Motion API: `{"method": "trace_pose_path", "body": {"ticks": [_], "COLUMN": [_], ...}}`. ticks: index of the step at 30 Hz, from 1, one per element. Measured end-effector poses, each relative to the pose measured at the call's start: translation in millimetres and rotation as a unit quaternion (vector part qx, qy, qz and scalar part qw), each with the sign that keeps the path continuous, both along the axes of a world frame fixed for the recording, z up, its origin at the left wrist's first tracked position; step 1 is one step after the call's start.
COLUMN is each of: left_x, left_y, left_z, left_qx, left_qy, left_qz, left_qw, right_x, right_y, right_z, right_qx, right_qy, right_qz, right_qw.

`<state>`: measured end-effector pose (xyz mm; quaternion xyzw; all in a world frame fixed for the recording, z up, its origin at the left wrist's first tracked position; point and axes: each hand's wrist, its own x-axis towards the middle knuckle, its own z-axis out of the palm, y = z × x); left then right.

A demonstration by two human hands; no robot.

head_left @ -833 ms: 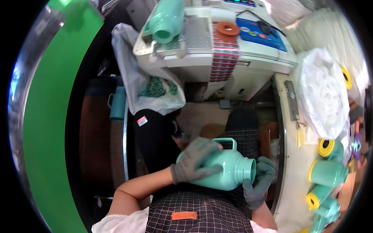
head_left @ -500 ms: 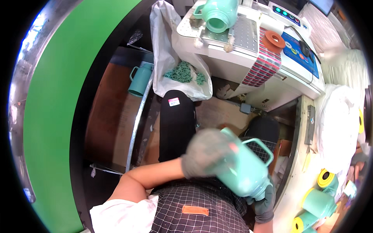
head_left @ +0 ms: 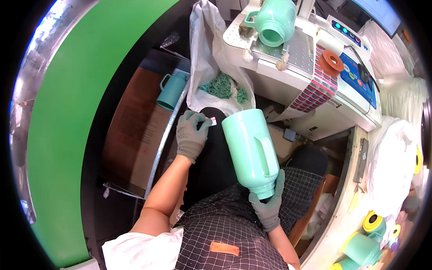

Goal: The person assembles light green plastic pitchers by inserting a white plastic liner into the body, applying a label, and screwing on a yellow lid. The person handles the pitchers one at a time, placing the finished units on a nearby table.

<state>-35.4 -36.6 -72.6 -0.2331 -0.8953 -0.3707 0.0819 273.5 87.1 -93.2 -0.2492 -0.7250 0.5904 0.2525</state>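
A mint-green jug [head_left: 249, 148] with a side handle lies tilted above my lap, its narrow neck toward me. My right hand [head_left: 269, 208], in a grey glove with green fingertips, is closed around that neck. My left hand [head_left: 191, 134], gloved the same way, is over my left knee. Its bent fingers pinch the edge of a small white-and-pink sticker label [head_left: 213, 121], which is at the knee of my black trousers. Whether the label has lifted off the cloth is hard to tell.
A white machine [head_left: 252, 54] ahead carries another mint jug [head_left: 275, 24], a label strip [head_left: 317, 92] and an orange roll [head_left: 331, 62]. A white sack [head_left: 202, 54] holds green scraps. A darker green jug [head_left: 172, 91] stands in a box at left. Yellow-ended jugs [head_left: 362, 247] lie at right.
My left hand has left the jug and reached forward to the label on my knee. The jug has swung forward and turned its base away from me, with my right hand on its neck.
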Motion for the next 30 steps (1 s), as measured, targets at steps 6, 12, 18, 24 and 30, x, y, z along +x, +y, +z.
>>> {"method": "trace_pose_path", "body": {"ticks": [6,12,18,24,30], "left_x": [42,72,70,68,45], "left_y": [3,27,16,4,-20], "left_z": [27,57,58,62,49], "left_qx": [0.306,0.372,0.361,0.336,0.137], "left_qy": [-0.252,-0.512,-0.514,-0.481,-0.344], "left_qz": [-0.043,-0.006,-0.001,-0.017,-0.048], "left_qw": [0.917,0.774,0.778,0.809,0.928], "right_x": [7,6,0,-2,-1], "right_y": [1,-1,-3,-7,-9], "right_z": [-23,-22,-12,-11,-8], "right_qx": [0.088,0.153,0.266,0.325,0.333], "right_qy": [-0.021,-0.035,-0.024,-0.01,-0.012], "right_qz": [0.023,0.023,0.017,0.017,0.021], "right_qw": [0.996,0.987,0.964,0.945,0.942]}}
